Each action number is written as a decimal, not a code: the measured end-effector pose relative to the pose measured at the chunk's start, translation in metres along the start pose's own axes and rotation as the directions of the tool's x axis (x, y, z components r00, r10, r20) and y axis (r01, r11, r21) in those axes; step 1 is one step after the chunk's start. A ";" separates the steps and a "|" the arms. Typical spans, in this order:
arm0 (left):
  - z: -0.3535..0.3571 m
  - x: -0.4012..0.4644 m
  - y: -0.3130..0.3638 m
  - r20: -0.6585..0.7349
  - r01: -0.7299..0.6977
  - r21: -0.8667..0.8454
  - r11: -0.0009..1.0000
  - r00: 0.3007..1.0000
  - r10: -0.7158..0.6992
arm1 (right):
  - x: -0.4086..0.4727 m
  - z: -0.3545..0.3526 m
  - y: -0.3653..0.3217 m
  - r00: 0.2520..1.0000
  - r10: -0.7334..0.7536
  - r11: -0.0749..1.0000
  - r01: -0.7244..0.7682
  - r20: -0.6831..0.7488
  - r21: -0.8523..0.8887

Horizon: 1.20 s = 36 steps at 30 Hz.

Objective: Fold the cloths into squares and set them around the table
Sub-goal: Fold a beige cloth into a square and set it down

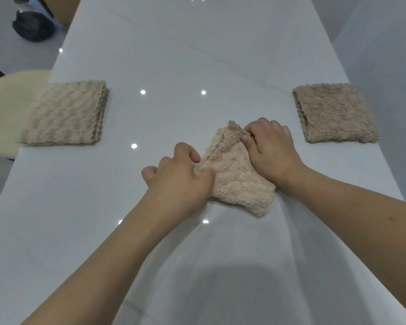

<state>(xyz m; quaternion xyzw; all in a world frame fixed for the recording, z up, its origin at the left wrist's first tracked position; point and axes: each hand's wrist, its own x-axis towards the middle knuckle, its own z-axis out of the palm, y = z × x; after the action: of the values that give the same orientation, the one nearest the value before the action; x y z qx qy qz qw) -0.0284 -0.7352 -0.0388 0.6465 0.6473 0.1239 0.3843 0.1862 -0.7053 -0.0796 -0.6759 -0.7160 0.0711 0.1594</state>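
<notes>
A beige fluffy cloth lies bunched and partly folded at the middle of the white table. My left hand holds its left edge, thumb pressed into the pile and fingers curled. My right hand pinches the cloth's upper corner, with the thumb tucked under a raised fold. Two more beige cloths lie flat as folded squares: one by the table's left edge, the other by the right edge.
A cream chair seat pokes out under the table's left edge. A dark bag sits on the floor at the far left. The glossy tabletop reflects several ceiling lights.
</notes>
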 end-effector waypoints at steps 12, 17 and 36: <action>0.035 -0.003 -0.019 -0.423 -0.202 0.124 0.972 0.875 0.236 | -0.001 0.002 -0.001 0.995 0.047 0.993 -0.037 -0.092 0.112; 0.036 0.006 -0.021 -0.412 -0.265 0.301 0.916 0.830 0.376 | -0.008 -0.002 -0.008 0.950 0.225 0.970 -0.199 -0.218 0.138; 0.059 -0.038 -0.006 -0.350 -0.538 0.422 0.730 0.646 0.678 | -0.045 -0.014 0.025 0.999 0.002 0.991 -0.007 -0.035 -0.131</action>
<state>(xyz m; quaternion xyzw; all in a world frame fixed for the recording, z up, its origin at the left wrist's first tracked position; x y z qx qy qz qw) 0.0008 -0.7910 -0.0701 0.8225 0.4737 0.3107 0.0501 0.2162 -0.7492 -0.0806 -0.6876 -0.7148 0.0127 0.1268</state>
